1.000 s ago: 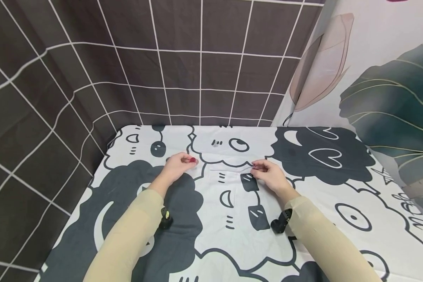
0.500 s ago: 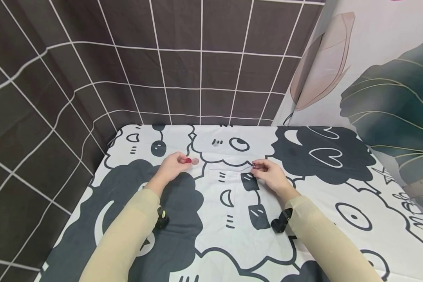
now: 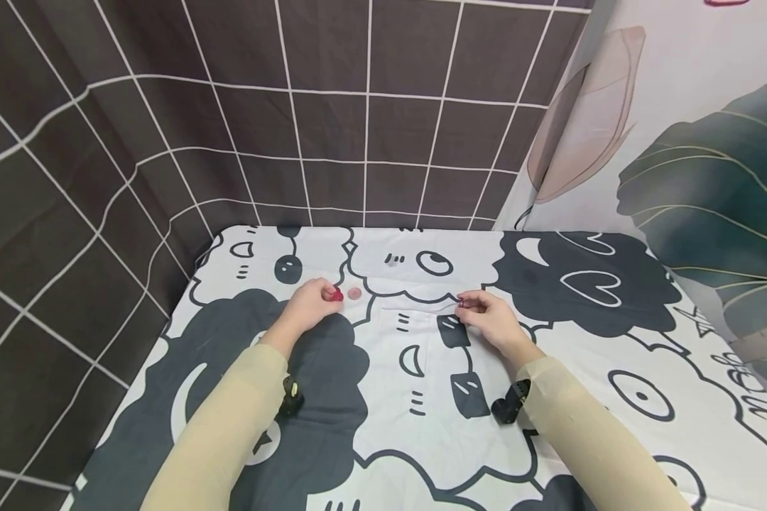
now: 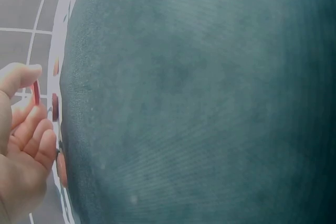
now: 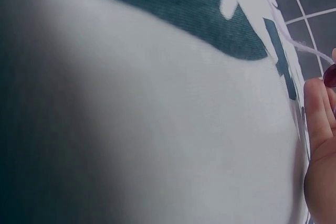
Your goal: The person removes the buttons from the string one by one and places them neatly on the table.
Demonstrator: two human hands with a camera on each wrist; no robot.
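My left hand pinches a thin red disc between thumb and fingertip, seen edge-on in the left wrist view. On the cloth to the right of that hand lies a pale pink disc. More flat pieces show past the fingers in the left wrist view, a dark red one and an orange-pink one. My right hand holds a small dark red rounded piece at its fingertips, partly cut off by the frame. A pale string runs up to this piece.
Beneath both hands spreads a white and dark grey cartoon-print cloth. Behind it and to the left hangs a dark curtain with a white grid. A leaf-print curtain hangs at the right.
The left hand has drawn back to the left with the red disc, and the pale pink disc on the cloth now shows apart from it. The right hand stays in place.
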